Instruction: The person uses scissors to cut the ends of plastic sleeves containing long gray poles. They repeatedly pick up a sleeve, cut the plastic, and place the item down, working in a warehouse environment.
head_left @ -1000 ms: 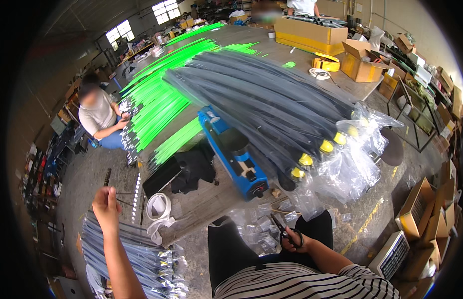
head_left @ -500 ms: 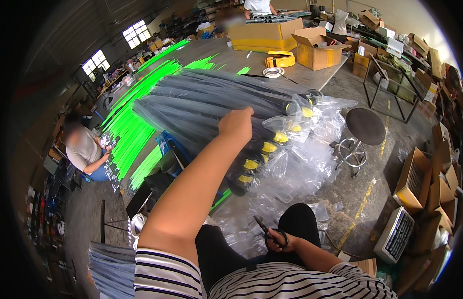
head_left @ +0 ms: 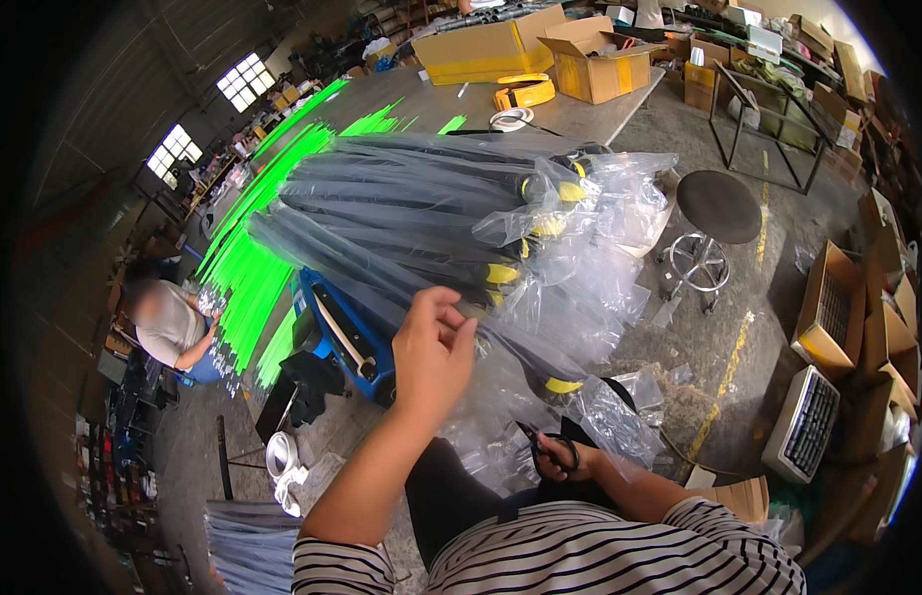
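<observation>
Long dark rod-like pieces in clear plastic sleeves lie in a heap on the table, with yellow bands near their right ends. One sleeved piece now slants toward my lap, its yellow band close above my right hand. My left hand is over that piece's left side, fingers loosely curled and thumb apart, with no firm grip visible. My right hand, low over my lap, holds black scissors, their blades pointing up and left. Loose plastic ends partly cover my lap.
Bright green rods cover the table's left side, where another person sits. A blue tool lies beside my left forearm. Cartons stand at the back; a round stool and a keyboard-like item are on the right.
My left hand has drawn back toward me from the heap, and its fingers have loosened. A sleeved piece has come nearer my lap, uncovering the blue tool. The scissors stay in my right hand.
</observation>
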The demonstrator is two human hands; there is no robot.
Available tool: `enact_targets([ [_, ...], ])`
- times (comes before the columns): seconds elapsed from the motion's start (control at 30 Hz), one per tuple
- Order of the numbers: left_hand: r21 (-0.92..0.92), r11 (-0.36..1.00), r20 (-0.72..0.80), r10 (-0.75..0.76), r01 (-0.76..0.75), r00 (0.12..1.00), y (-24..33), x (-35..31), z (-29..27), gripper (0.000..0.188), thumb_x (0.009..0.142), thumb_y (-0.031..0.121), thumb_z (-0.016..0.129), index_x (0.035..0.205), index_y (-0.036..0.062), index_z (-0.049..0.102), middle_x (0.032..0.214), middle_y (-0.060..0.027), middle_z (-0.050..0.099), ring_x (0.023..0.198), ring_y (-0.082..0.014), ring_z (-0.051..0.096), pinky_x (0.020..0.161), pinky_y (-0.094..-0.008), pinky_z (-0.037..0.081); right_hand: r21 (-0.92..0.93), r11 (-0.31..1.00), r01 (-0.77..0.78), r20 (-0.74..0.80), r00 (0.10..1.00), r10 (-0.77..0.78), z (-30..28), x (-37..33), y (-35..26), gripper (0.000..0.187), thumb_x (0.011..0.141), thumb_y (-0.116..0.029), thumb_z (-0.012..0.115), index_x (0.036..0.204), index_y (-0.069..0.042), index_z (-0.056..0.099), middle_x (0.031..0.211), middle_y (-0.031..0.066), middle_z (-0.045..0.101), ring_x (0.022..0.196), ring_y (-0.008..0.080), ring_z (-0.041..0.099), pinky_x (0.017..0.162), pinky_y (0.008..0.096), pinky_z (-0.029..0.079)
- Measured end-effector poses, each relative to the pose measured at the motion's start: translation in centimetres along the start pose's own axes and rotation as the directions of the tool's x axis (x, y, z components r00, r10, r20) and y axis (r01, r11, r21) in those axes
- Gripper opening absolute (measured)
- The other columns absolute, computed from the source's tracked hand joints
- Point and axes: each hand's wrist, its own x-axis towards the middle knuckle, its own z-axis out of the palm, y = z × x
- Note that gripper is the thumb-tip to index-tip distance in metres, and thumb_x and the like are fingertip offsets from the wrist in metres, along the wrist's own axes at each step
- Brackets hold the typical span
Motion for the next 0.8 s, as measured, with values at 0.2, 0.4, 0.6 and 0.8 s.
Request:
enact_targets([
  [0.2,-0.514,0.445,0.384,-0.645,0.733,0.661,-1.4,-3.7,1.3,0.034,0.078,0.036,0.061,0.072,0.004,0.051,0.06,-0.0069,0.053,0.049,-0.0214,0.058,0.042,-0.0311,0.049,0.0,0.998,-0.061,-0.069,0.996,0.061,0.7,-0.4,-0.4,0.053,0.081,-0.062,0.034,0.063,-0.012,0.036,0.05,-0.0019,0.032,0.041,0.0075,0.028,0.037,0.02,0.022],
  [0.4,-0.592,0.283,0.489,-0.619,0.755,0.615,-0.8,-5.4,2.9,0.037,0.077,0.037,0.062,0.082,0.0012,0.052,0.082,-0.0125,0.06,0.072,-0.0258,0.062,0.061,-0.0384,0.053,0.046,0.993,-0.106,-0.147,0.983,0.111,2.4,-0.7,-1.4,0.053,0.08,-0.063,0.035,0.062,-0.013,0.035,0.05,-0.003,0.03,0.042,0.0066,0.028,0.037,0.0191,0.022],
  [0.6,-0.656,0.048,0.647,-0.478,0.753,0.594,1.2,-6.7,4.3,0.04,0.075,0.021,0.067,0.101,-0.0043,0.048,0.089,-0.0087,0.053,0.076,-0.0206,0.058,0.072,-0.0346,0.05,0.019,0.997,-0.073,-0.184,0.98,0.075,2.7,-0.9,-1.0,0.052,0.083,-0.06,0.035,0.061,-0.013,0.035,0.05,-0.0027,0.03,0.042,0.0072,0.027,0.037,0.0191,0.022],
  [0.8,-0.73,0.246,0.611,-0.182,0.638,0.77,3.4,-7.0,2.4,0.017,0.08,0.005,0.056,0.095,0.001,0.051,0.095,-0.0132,0.056,0.092,-0.0214,0.055,0.079,-0.0353,0.046,-0.047,0.998,-0.04,-0.188,0.982,0.031,2.6,-1.0,-0.6,0.056,0.083,-0.06,0.033,0.057,-0.01,0.035,0.05,0.0002,0.031,0.041,0.0102,0.031,0.038,0.0212,0.024],
])
